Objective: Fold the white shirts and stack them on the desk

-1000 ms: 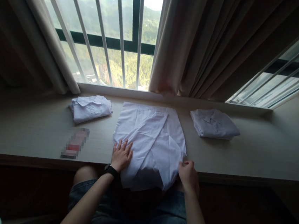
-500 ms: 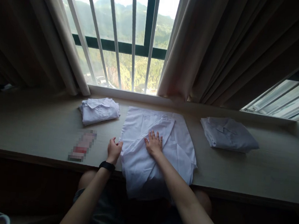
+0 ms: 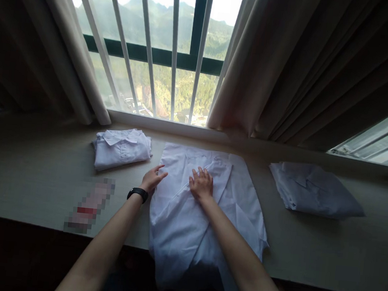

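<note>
A white shirt (image 3: 204, 215) lies spread on the wooden window ledge (image 3: 33, 180), its lower part hanging over the front edge. My right hand (image 3: 201, 184) rests flat on the folded-in fabric near the shirt's middle, fingers apart. My left hand (image 3: 153, 178), with a black watch on the wrist, touches the shirt's left edge with fingers extended. Whether the left fingers pinch the cloth is unclear.
A folded white shirt (image 3: 121, 147) lies to the left and another folded white shirt (image 3: 313, 190) to the right. A blurred small object (image 3: 88, 205) sits near the front left. Curtains (image 3: 290, 68) and a barred window (image 3: 162, 46) stand behind the ledge.
My right hand left the shirt's right edge and came to press on its middle. My left hand slid up along the left edge. The view shifted closer to the ledge.
</note>
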`<state>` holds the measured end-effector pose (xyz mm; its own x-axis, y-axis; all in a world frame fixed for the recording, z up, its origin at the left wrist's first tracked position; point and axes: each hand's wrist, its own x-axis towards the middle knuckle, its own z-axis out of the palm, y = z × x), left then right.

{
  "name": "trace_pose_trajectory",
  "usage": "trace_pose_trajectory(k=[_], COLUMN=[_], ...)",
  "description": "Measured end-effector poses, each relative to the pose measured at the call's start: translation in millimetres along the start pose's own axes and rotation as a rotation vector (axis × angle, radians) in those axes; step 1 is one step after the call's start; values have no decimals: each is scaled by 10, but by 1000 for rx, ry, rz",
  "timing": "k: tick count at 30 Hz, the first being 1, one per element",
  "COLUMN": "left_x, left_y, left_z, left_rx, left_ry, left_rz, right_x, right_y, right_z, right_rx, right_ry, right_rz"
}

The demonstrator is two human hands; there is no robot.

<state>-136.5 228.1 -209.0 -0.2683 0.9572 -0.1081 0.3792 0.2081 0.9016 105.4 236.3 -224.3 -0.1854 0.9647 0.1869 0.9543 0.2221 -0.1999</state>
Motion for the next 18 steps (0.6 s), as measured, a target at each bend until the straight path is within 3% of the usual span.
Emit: trace_pose_trajectory(k=[5,9,12,15,18], left_x=[497,703,752,784,811], left_y=[78,170,313,551,828], left_z=[68,101,91,106,273], left_rx=[73,11,-53,-140,-91], left_ry=[41,-98,-130,-146,-173], left_rz=[34,17,50,168,353], right_x=[434,441,430,439,445], right_y=[73,104,109,104,100], right_z=[242,376,375,349,323], right_rx=[20,28,38,52,60], right_ry=[-109,-113,-116,-110,-103], right_rz=[-73,-69,-62,-61,-66])
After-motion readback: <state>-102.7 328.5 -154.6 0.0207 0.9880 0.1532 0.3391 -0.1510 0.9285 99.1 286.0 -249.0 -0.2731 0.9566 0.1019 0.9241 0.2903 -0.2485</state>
